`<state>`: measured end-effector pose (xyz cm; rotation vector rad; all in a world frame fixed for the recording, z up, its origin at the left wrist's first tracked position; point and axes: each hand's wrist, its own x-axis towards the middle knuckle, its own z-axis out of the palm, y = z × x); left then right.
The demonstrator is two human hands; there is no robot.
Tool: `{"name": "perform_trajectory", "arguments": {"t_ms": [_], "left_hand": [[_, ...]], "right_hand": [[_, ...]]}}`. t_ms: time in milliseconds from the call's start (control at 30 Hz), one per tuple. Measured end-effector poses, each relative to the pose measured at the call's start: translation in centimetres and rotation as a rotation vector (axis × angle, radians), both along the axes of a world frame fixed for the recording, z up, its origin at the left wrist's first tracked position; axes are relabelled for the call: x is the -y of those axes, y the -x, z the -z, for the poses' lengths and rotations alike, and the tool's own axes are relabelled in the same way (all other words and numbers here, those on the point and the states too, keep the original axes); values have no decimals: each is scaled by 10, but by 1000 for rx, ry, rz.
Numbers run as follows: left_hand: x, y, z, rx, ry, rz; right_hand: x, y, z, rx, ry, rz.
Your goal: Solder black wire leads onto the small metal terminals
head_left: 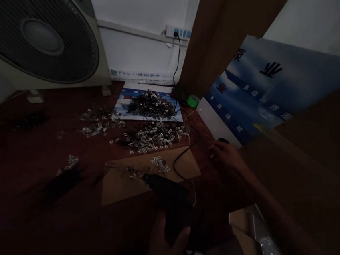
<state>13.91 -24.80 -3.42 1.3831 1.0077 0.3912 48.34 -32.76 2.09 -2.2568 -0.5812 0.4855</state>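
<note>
The glue gun [170,191], as its dark shape suggests, is in the left hand [167,240], thumb and fingers wrapped about its handle near the table's [54,150] near edge. Its barrel slants away and leftward, crossing the near edge of the cardboard [116,193], with the nozzle over the cardboard's middle, among thin stems. A small bunch of white flowers [160,164] lies on the cardboard, just beyond the barrel and to the right of the nozzle; the left hand is nearer to it than the right.

The right hand [226,154] is well apart from the gun, over the table's right side, past the cardboard's far right corner. Its fingers are bent beside a dark round object [223,141]; it is too dark to tell whether they grip anything. A heap of flowers [159,136] lies just beyond the cardboard's far edge
</note>
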Motion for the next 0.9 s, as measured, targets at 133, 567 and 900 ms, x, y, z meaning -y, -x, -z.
{"name": "perform_trajectory", "arguments": {"t_ms": [133,567,900], "left_hand": [[-1,-3,-9,11,34,32],[-8,-7,-5,-19,-28,113],[13,-15,-4,-26,-65,104]], "right_hand": [[8,54,-14,-42,-66,14],[-12,158,-18,-511,-309,-108],[8,195,30,-622,-416,24]]}}
